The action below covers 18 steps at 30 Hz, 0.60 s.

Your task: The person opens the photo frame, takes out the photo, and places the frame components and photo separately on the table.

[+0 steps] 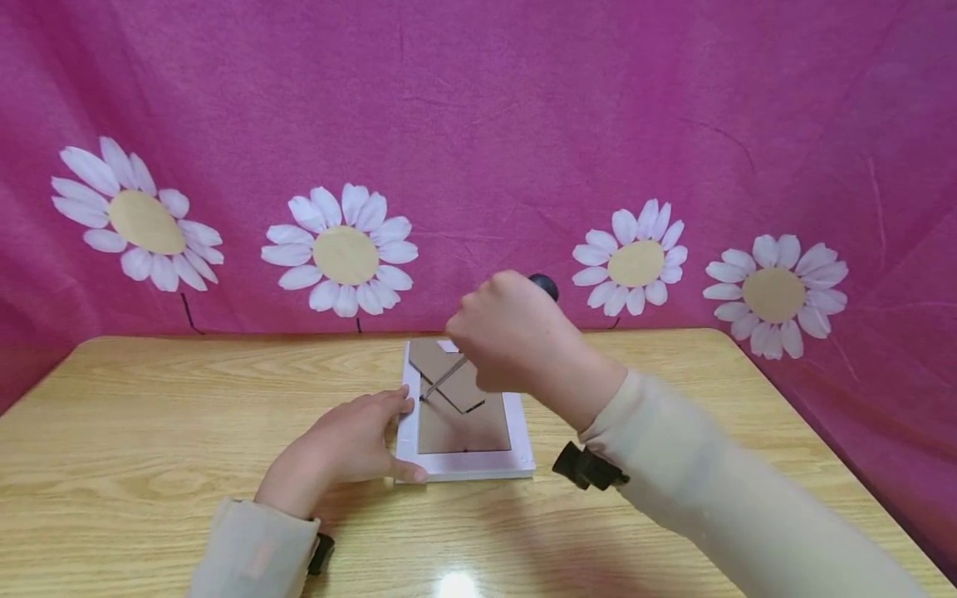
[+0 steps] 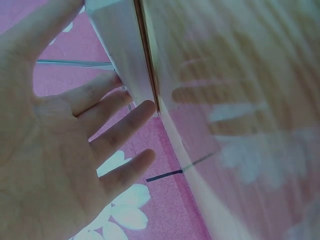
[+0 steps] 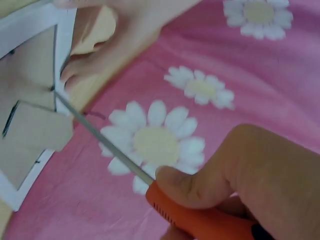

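A white picture frame [image 1: 478, 467] lies back side up on the table, its brown backing board [image 1: 463, 433] showing. My right hand [image 1: 516, 332] grips a screwdriver by its orange handle [image 3: 200, 219] above the board. The shaft [image 3: 102, 131] slants down, its tip at a small dark tab on the frame's inner left edge. Along the frame's left side rests my left hand [image 1: 351, 444], fingertips at the outer edge and thumb by the near left corner. In the left wrist view, its fingers [image 2: 127, 122] are extended against the frame's side.
A support leg [image 3: 40, 125] lies on the backing board. More small dark tabs sit along the inner border. The wooden table [image 1: 187, 415] ends at a pink cloth [image 1: 478, 124] with large white daisies. Dark wrist cameras [image 1: 589, 467] are strapped on both sleeves.
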Each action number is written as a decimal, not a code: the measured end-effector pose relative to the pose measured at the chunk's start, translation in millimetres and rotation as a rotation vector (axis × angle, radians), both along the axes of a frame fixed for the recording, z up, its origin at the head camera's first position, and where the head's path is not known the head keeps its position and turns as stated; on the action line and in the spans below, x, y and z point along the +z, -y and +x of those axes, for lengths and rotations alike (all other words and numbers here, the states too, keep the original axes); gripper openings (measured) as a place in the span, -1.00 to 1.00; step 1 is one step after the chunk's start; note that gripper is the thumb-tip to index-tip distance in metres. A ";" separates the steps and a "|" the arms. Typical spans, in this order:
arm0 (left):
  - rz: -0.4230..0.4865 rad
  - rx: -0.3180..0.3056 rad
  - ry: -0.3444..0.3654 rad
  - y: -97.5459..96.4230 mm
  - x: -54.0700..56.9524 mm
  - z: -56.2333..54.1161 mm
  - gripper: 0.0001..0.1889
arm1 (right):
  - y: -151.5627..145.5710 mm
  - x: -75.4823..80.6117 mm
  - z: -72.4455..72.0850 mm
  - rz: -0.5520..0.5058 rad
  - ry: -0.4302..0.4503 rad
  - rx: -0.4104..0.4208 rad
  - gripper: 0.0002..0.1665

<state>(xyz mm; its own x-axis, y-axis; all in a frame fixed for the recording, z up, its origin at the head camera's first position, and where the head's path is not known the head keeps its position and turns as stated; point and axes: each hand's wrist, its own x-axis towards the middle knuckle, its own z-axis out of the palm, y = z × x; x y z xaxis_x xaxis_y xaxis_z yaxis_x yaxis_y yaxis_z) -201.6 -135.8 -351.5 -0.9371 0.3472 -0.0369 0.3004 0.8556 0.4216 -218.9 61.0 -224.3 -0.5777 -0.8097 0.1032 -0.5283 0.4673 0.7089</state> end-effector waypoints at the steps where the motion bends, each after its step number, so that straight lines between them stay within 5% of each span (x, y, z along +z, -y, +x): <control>1: 0.001 0.000 0.000 -0.1 -0.2 -0.3 0.01 | -5.9 -0.2 -4.2 -0.038 0.017 0.007 -0.73; 12: -0.003 -0.004 0.004 -1.5 -0.6 -1.8 0.00 | -52.9 -16.3 -38.5 -0.321 0.231 0.021 -0.59; 18: -0.004 -0.003 0.009 -1.0 -0.1 -1.4 0.00 | -42.3 -13.9 -32.9 -0.269 0.159 0.059 -0.57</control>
<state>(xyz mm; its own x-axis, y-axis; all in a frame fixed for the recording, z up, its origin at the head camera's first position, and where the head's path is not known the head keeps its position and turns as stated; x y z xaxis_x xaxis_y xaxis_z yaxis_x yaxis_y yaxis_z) -203.0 -134.8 -351.6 -0.9355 0.3502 -0.0463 0.2997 0.8563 0.4208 -251.8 103.3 -238.3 -0.5564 -0.7984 0.2301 -0.6547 0.5918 0.4704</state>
